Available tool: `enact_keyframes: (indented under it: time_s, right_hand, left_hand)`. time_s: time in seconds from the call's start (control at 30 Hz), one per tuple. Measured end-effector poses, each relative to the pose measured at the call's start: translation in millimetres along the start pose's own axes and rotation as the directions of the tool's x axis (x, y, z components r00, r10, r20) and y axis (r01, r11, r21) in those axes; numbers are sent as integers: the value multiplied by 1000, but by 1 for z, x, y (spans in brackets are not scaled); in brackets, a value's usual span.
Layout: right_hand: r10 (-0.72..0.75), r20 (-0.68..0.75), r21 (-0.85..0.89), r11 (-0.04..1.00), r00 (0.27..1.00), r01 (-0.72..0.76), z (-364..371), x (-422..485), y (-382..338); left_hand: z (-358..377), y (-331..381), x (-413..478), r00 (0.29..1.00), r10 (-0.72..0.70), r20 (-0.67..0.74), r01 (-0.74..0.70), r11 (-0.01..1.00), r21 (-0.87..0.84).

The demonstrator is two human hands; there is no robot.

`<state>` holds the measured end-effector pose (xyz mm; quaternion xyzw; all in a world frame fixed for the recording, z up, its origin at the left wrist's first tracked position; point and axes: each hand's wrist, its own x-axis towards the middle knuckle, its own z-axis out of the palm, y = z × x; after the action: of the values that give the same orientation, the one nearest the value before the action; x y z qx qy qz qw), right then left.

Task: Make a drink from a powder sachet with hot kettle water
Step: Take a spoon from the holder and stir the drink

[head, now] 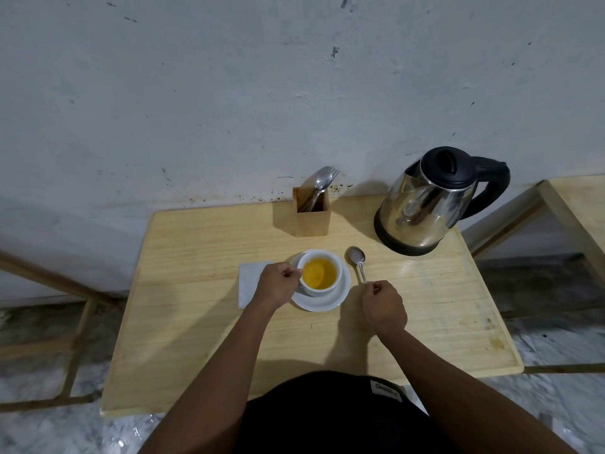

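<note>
A white cup (pixel 319 273) filled with orange-yellow liquid stands on a white saucer (pixel 330 301) in the middle of the wooden table (pixel 203 316). My left hand (pixel 278 285) is closed on the cup's left side, at its handle. To the right of the saucer, my right hand (pixel 383 304) pinches the end of a metal spoon (pixel 357 258); its bowl points away from me, just above or on the table. The steel kettle (pixel 432 204) with a black lid and handle stands at the back right on its base. No sachet shows.
A white napkin (pixel 250 280) lies left of the saucer, partly under my left hand. A wooden cutlery holder (pixel 311 216) with a spoon and fork stands at the back, near the wall. Wooden frames flank the table on both sides.
</note>
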<state>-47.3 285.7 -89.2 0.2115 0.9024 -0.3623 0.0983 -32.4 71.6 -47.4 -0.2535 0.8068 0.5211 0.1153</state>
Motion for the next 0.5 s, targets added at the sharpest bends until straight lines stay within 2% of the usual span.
enact_keyframes:
  time_s: [0.17, 0.43, 0.5]
  right_hand:
    - [-57, 24, -76, 995, 998, 59, 0, 6, 0]
    - [-65, 54, -200, 977, 996, 75, -5, 7, -4]
    - [-90, 40, -291, 952, 995, 98, -10, 6, -5]
  left_hand:
    - [0, 0, 0, 1000, 6, -7, -6, 1000, 8]
    - [1, 0, 1, 1000, 6, -8, -6, 1000, 20]
    - [1, 1, 1, 1000, 6, -10, -6, 1000, 19]
